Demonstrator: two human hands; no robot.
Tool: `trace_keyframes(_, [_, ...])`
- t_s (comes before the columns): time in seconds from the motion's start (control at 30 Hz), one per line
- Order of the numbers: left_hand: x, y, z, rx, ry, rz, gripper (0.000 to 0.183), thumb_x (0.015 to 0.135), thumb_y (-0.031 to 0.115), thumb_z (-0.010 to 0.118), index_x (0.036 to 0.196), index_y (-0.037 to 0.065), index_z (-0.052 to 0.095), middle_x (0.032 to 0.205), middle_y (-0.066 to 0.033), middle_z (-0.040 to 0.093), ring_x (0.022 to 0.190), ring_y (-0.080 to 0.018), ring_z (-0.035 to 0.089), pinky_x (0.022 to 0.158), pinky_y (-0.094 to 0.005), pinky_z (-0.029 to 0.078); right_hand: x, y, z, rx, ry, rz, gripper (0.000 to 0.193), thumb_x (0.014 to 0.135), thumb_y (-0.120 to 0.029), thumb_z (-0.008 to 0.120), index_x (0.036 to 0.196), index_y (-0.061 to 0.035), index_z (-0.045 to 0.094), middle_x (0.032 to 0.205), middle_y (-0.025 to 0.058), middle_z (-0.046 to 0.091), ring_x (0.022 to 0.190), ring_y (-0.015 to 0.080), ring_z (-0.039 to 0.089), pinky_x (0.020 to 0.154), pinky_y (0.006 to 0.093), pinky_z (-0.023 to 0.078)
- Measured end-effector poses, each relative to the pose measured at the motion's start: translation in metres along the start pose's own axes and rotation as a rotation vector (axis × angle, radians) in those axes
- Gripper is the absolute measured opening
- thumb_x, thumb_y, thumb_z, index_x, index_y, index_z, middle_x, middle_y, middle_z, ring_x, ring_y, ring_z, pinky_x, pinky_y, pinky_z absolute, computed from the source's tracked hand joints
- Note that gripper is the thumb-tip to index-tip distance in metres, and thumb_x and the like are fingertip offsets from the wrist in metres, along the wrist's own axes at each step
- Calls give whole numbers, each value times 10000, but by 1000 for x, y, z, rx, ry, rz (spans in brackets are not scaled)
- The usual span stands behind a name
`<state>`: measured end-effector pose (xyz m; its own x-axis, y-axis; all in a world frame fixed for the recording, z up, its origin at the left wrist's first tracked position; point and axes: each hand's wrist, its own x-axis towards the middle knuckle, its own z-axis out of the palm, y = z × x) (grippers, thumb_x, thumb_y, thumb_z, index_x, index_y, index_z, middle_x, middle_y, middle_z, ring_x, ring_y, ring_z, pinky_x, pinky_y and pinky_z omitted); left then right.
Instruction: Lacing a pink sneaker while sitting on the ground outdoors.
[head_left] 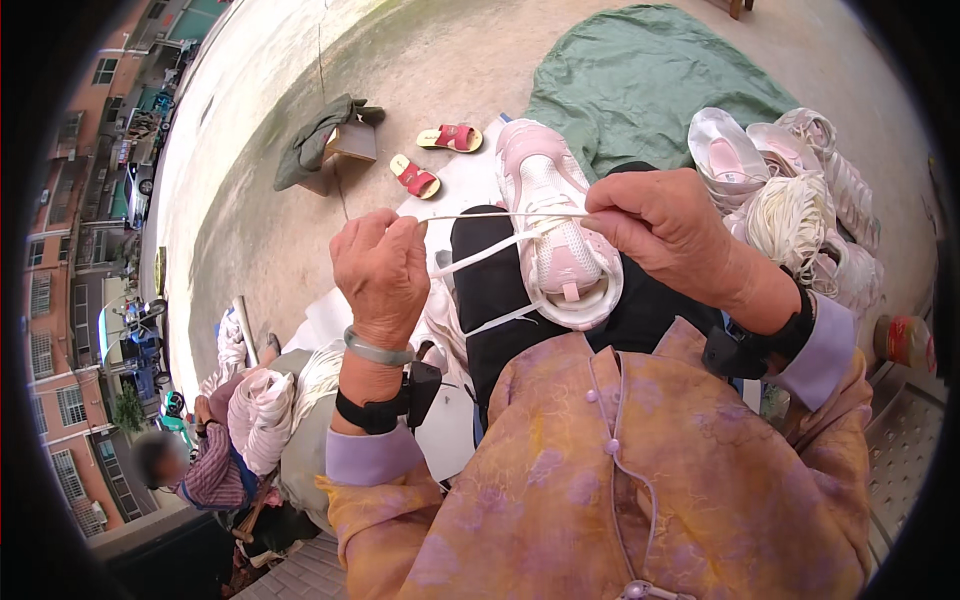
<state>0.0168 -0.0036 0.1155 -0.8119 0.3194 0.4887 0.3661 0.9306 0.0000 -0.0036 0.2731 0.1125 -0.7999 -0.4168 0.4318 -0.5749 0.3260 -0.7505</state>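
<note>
A pink and white sneaker (545, 170) lies across my lap on black trousers (490, 285), its toe pointing away from me. Above it, a white shoelace (480, 215) is stretched nearly level between my two hands. My left hand (375, 275) pinches one part of the lace, left of the shoe. At the shoe's right side, my right hand (670, 230) pinches the lace between thumb and forefinger. Another stretch of lace runs slanting from the eyelets toward my left hand, and a loose end hangs over the trousers near the heel.
Several pale sneakers and a bundle of white laces (790, 220) are piled at my right. Ahead lies a green cloth (650, 70). Red slippers (450, 138) and a box draped with dark cloth (345, 145) stand left of it. Another person (215, 470) sits at far left beside more laces.
</note>
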Motion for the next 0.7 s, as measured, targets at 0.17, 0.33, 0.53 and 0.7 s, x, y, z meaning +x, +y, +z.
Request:
trace_keyframes(0.17, [-1, 53, 24, -1018, -192, -279, 199, 846, 176, 596, 970, 21, 613, 833, -59, 620, 752, -170, 573, 720, -286, 437, 1, 6, 27, -30, -116, -144, 70, 756, -143, 629, 784, -93, 588, 662, 84, 592, 613, 282, 593, 520, 353, 449])
trace_keyframes(0.33, [8, 75, 40, -1864, -632, -640, 275, 936, 248, 476, 963, 4, 602, 844, -12, 584, 706, -80, 521, 613, -206, 418, -3, 11, 28, -40, -69, -171, 78, 733, -132, 646, 778, -88, 599, 664, 66, 609, 610, 271, 599, 531, 336, 458])
trace_keyframes(0.53, [1, 68, 51, -1856, -848, -717, 255, 928, 273, 519, 892, 44, 625, 641, 45, 523, 536, -2, 388, 473, -156, 288, -14, 21, 26, 88, -104, -73, 64, 722, -78, 643, 767, -71, 599, 652, 97, 591, 607, 278, 592, 533, 333, 449])
trace_keyframes(0.7, [-3, 56, 49, -1820, -855, -737, 170, 878, 195, 602, 909, 30, 630, 680, 62, 523, 519, 10, 350, 451, -143, 237, -20, 34, 31, 161, -121, 22, 70, 727, -56, 639, 763, -40, 581, 657, 121, 571, 595, 274, 574, 531, 322, 436])
